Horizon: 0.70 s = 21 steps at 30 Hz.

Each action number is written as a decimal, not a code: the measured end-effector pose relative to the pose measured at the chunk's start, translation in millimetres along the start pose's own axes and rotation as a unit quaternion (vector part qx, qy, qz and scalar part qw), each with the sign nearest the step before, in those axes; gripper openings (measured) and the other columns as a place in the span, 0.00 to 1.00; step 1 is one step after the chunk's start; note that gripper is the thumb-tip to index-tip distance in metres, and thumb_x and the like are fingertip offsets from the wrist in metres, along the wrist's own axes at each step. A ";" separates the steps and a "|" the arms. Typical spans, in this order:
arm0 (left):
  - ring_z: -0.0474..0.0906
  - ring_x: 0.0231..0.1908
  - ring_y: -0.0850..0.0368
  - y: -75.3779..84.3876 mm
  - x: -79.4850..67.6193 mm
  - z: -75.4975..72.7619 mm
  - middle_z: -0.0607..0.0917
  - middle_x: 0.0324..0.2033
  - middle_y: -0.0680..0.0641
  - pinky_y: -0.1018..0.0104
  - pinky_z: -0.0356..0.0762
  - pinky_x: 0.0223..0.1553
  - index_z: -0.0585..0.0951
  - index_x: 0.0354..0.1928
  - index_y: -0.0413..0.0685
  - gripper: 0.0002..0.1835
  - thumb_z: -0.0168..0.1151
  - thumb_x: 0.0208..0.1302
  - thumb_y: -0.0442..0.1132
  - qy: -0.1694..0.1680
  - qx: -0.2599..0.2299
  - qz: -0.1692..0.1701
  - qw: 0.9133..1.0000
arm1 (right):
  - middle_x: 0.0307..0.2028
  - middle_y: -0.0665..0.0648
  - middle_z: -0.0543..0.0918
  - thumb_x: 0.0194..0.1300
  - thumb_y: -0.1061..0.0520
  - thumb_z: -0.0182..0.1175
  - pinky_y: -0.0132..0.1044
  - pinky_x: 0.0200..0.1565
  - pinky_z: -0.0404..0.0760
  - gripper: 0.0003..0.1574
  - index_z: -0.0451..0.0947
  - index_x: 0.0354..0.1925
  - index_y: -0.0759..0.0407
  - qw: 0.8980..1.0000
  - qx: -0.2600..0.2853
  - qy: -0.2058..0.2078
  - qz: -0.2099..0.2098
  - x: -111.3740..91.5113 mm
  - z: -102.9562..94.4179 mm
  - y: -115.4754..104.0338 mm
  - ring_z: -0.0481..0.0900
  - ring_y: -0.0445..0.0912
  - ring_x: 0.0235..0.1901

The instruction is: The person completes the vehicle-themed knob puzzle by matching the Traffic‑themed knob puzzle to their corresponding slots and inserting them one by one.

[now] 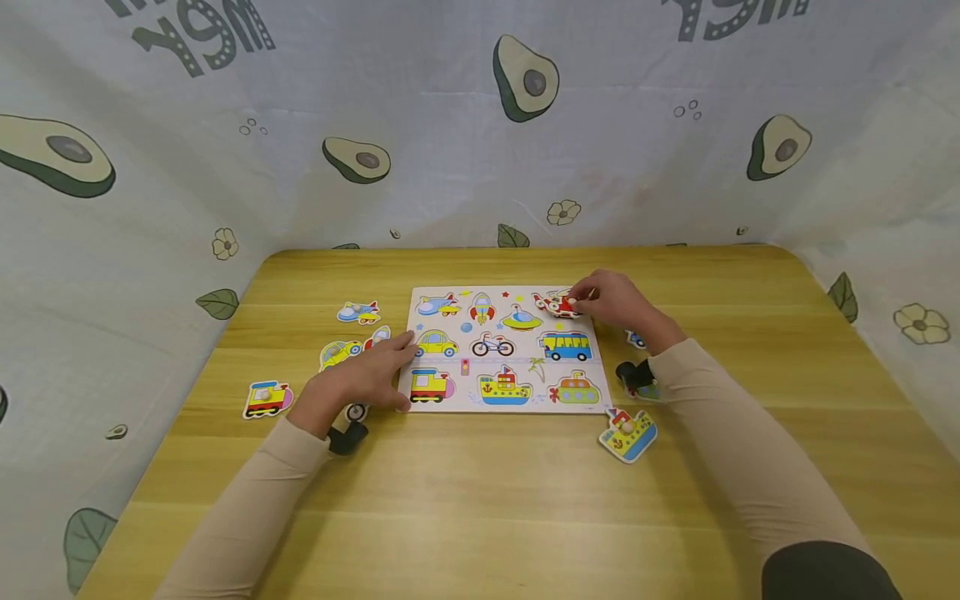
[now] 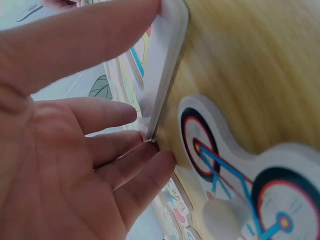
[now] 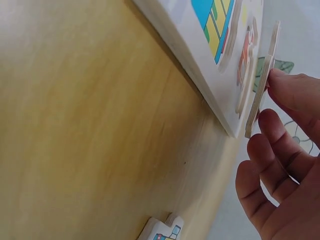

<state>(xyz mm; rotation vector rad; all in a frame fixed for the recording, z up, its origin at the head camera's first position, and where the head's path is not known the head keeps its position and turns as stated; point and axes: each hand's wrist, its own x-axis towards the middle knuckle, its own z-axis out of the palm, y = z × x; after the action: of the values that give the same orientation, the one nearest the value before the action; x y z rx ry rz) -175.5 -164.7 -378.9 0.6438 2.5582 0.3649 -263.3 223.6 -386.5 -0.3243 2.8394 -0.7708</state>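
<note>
A white wooden peg-puzzle board [image 1: 467,396] with printed vehicles lies in the middle of the table. My left hand [image 1: 371,375] rests at the board's left edge; in the left wrist view its fingers are spread and nearly straight against the edge. A bicycle piece [image 2: 240,175] with a round knob lies beside that hand. Over the board's far right corner, my right hand [image 1: 618,300] pinches a red helicopter piece [image 1: 558,305] above the helicopter picture. Seen edge-on in the right wrist view, this thin piece [image 3: 261,90] hangs slightly off the board.
Left of the board lie an airplane piece [image 1: 358,312], a yellow car piece [image 1: 339,353] and a train piece [image 1: 267,399]. A ship piece [image 1: 628,435] is by the near right corner. Pieces near my right wrist are partly hidden. A printed curtain [image 1: 450,200] hangs behind the table.
</note>
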 end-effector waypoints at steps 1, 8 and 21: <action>0.48 0.77 0.37 0.1 -0.2 0.1 0.49 0.79 0.39 0.45 0.56 0.76 0.57 0.75 0.37 0.50 0.73 0.56 0.44 -0.001 -0.002 -0.002 1.000 | 0.50 0.65 0.79 0.70 0.58 0.59 0.49 0.50 0.78 0.16 0.82 0.52 0.64 1.000 -0.001 -0.001 0.001 0.4 0.3 -0.7 0.74 0.56 0.47; 0.47 0.78 0.38 -2.3 -1.1 1.4 0.47 0.80 0.41 0.45 0.55 0.76 0.51 0.77 0.37 0.53 0.71 0.57 0.45 -0.005 -0.016 -0.010 1.000 | 0.50 0.64 0.80 0.70 0.57 0.58 0.48 0.50 0.79 0.16 0.82 0.52 0.64 1.000 -0.001 -0.007 -0.002 7.8 3.7 -1.7 0.74 0.56 0.48; 0.46 0.78 0.36 -7.2 -3.2 3.1 0.46 0.79 0.39 0.44 0.54 0.76 0.52 0.76 0.34 0.52 0.71 0.58 0.45 0.003 -0.028 0.006 1.000 | 0.48 0.65 0.83 0.69 0.56 0.60 0.45 0.48 0.78 0.16 0.83 0.50 0.64 1.000 0.013 -0.003 0.015 18.1 14.1 -6.1 0.74 0.55 0.45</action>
<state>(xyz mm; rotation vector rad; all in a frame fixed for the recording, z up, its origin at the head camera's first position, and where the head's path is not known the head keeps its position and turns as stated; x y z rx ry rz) -174.1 -172.0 -382.9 0.6383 2.5408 0.4398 -276.5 207.1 -397.4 -0.2782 2.8188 -0.7981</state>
